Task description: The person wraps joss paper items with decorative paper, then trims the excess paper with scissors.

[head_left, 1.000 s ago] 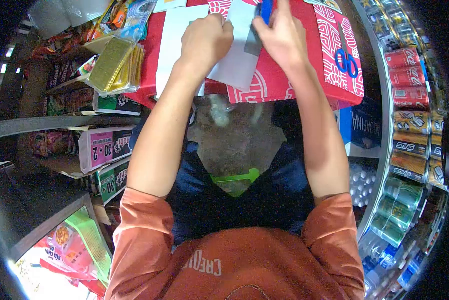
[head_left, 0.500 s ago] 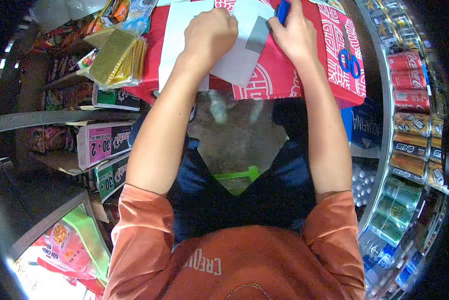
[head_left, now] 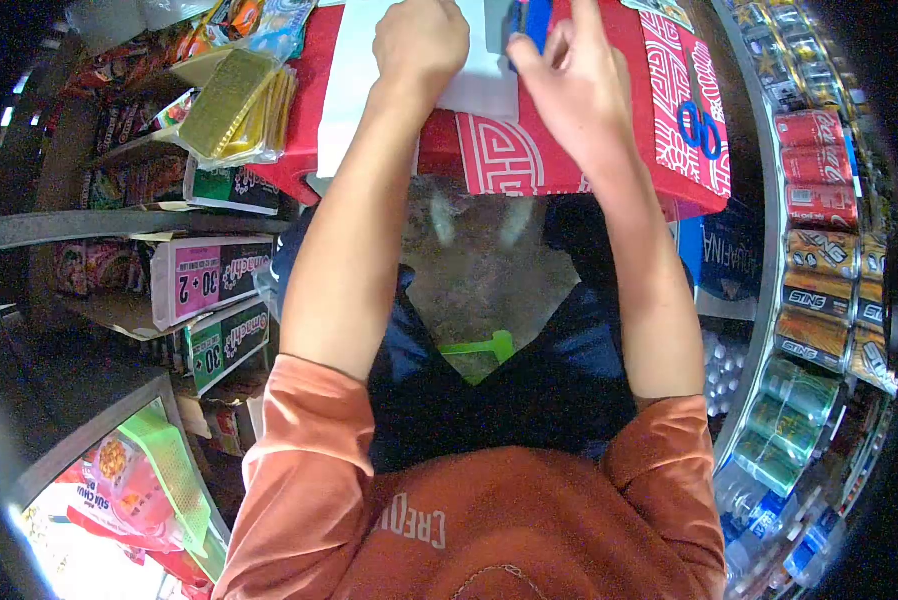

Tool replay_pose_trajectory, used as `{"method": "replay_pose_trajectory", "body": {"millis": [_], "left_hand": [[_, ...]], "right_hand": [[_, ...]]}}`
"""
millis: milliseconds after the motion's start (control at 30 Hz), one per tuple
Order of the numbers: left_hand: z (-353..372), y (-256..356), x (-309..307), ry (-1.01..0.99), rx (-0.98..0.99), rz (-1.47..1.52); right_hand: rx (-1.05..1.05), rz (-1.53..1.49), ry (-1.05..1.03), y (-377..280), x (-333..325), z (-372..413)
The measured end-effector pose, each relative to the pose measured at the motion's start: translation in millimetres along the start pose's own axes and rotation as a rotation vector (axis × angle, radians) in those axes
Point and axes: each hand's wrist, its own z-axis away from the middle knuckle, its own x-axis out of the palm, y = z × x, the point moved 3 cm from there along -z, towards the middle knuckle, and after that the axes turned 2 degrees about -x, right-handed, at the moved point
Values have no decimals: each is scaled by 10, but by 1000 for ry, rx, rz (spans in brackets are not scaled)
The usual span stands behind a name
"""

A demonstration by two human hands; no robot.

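My left hand (head_left: 421, 45) is closed at the top of the view, its fingers curled over a white sheet of paper (head_left: 479, 95). Another white sheet (head_left: 347, 75) lies flat on the red table beside it. In my right hand (head_left: 579, 85) is a blue and black hand tool (head_left: 531, 25), gripped with the thumb along its side. The tool is right at the edge of the paper, its far end cut off by the frame. A pair of blue-handled scissors (head_left: 699, 130) rests on the patterned red cover to the right.
Gold packets in plastic (head_left: 231, 110) stand left of the red table (head_left: 434, 150). Shelves with noodle boxes (head_left: 214, 280) run down the left side. Stacked drink cans (head_left: 817, 160) line the right. A green plastic piece (head_left: 484, 347) is between my legs.
The paper under my left hand has moved up and turned straighter. My right hand has come left with the blue tool, closer to the left hand.
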Motion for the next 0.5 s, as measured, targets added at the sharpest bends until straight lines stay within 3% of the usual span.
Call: {"method": "replay_pose_trajectory", "body": {"millis": [67,167,200,300,333,500], "left_hand": [[-55,2,53,8,1,4],[-53,45,74,48,27,66],[-51,56,80,65,42,96],[-41,42,107,91,67,84],[-59,15,137,88,82,67],[-91,-47,152,89,81,-3]], "right_hand": [[-158,-37,27,1,97,66],[-143,5,-46,-22,170,118],[-47,12,-116,-34,188,122],[-175,27,-35,16,272,162],[-100,10,-108,24,269,162],[-107,43,-87,14,288,203]]}}
